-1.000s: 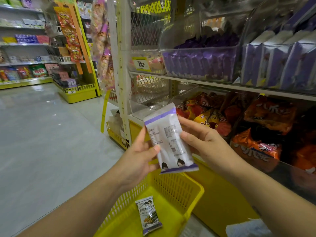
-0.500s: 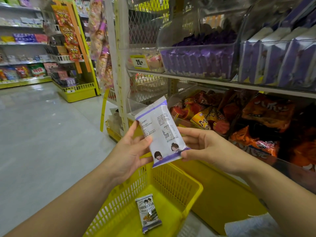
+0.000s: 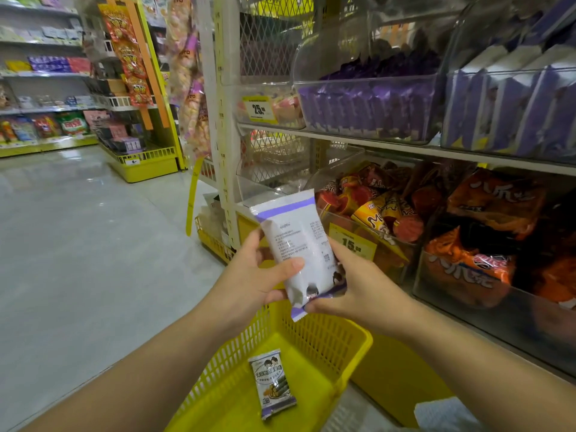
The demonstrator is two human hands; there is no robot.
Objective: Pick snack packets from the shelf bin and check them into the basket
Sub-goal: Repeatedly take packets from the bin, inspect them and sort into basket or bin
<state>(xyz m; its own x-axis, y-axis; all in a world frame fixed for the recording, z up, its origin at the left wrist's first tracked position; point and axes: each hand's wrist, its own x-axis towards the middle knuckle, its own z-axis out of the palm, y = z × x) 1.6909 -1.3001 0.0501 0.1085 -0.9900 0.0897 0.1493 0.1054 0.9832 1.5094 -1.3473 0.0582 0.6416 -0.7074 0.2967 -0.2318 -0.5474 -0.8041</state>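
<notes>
Both my hands hold a white snack packet (image 3: 297, 241) with purple bands, its printed back facing me, upright above the yellow basket (image 3: 352, 341). My left hand (image 3: 258, 275) grips its left edge with the thumb across the front. My right hand (image 3: 349, 282) pinches its lower right corner. A second snack packet (image 3: 271, 382) of the same kind lies face up on the basket floor. Clear shelf bins (image 3: 371, 104) above hold purple packets.
The shelf unit at right carries bins of orange and red snack bags (image 3: 486, 232) and purple-white boxes (image 3: 514, 101). Yellow price tags (image 3: 353, 244) hang on the bins. A white upright post (image 3: 223, 120) stands ahead. An aisle floor (image 3: 78, 244) stretches left toward other shelves.
The packet has been lowered and tilted a little, with my right hand sliding from its side down to the bottom corner. My left thumb now lies across the front.
</notes>
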